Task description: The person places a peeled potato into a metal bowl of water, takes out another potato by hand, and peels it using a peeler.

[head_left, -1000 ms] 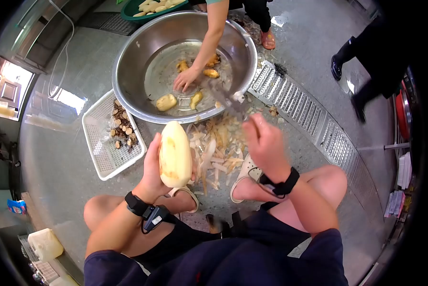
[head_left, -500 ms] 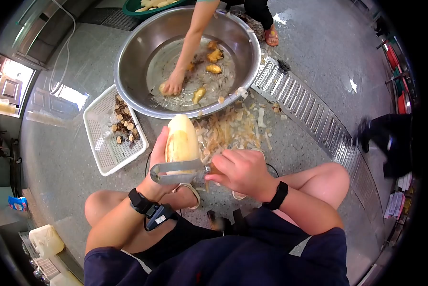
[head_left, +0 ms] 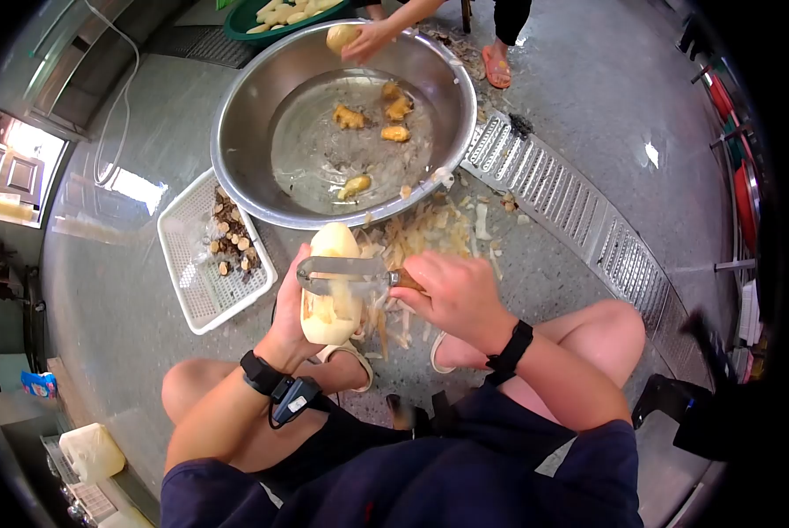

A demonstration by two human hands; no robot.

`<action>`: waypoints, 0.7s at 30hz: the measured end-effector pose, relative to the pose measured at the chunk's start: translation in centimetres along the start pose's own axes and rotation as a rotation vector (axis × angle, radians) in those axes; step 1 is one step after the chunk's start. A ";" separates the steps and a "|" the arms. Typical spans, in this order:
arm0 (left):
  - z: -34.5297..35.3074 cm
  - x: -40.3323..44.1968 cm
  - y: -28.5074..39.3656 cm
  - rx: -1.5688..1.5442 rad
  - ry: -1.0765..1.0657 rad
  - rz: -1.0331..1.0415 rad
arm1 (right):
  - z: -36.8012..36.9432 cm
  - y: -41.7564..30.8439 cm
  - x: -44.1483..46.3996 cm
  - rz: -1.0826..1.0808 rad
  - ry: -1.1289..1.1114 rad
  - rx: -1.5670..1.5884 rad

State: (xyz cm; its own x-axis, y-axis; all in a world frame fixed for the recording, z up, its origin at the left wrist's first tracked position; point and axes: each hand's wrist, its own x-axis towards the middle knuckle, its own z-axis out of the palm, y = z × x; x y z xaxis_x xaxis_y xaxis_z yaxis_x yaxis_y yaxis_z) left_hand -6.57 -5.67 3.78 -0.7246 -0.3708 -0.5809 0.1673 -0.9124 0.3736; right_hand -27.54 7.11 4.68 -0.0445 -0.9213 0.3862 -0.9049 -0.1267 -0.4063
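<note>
My left hand [head_left: 287, 308] is wrapped round a large, pale, oblong root vegetable [head_left: 328, 330], held upright above the floor between my legs. Its skin is mostly off, with rough yellowish patches on the near side. My right hand [head_left: 454, 297] grips the wooden handle of a wide metal peeler [head_left: 346, 266]. The peeler's blade lies across the upper half of the root vegetable, and a blurred strip hangs below it. Under both hands, thin peelings [head_left: 425, 231] are scattered on the floor.
Ahead stands a large metal basin [head_left: 236, 167] with water and several yellow-brown root pieces. A co-worker's hand [head_left: 372, 41] holds a pale root over its far rim. A white basket [head_left: 188, 290] with cut stubs sits left; a metal drain grate [head_left: 579, 202] runs right.
The peeler has moved up the root vegetable, away from me, and the root vegetable sits slightly lower. The co-worker's hand has lifted a root from the basin's water to its far rim.
</note>
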 end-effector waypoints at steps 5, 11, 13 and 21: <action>2.5 -1.8 -1.0 -0.140 0.162 -0.039 | -0.4 3.6 0.6 0.503 -0.020 0.067; -0.6 0.0 0.6 0.021 0.033 0.101 | -2.6 1.6 0.3 0.329 0.167 0.279; -0.2 -0.2 0.7 0.061 -0.018 0.159 | -2.7 -0.2 -0.4 0.309 0.060 0.327; 2.1 -0.4 0.0 -0.048 0.033 0.113 | -0.5 -3.2 -1.2 -0.050 0.038 0.277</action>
State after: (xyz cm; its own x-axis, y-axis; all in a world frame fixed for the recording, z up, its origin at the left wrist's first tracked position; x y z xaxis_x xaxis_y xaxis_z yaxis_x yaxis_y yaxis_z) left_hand -7.71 -5.20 5.58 -0.6770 -0.4767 -0.5608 0.2791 -0.8713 0.4038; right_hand -24.77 8.82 5.94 -0.0233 -0.8975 0.4403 -0.7562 -0.2723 -0.5950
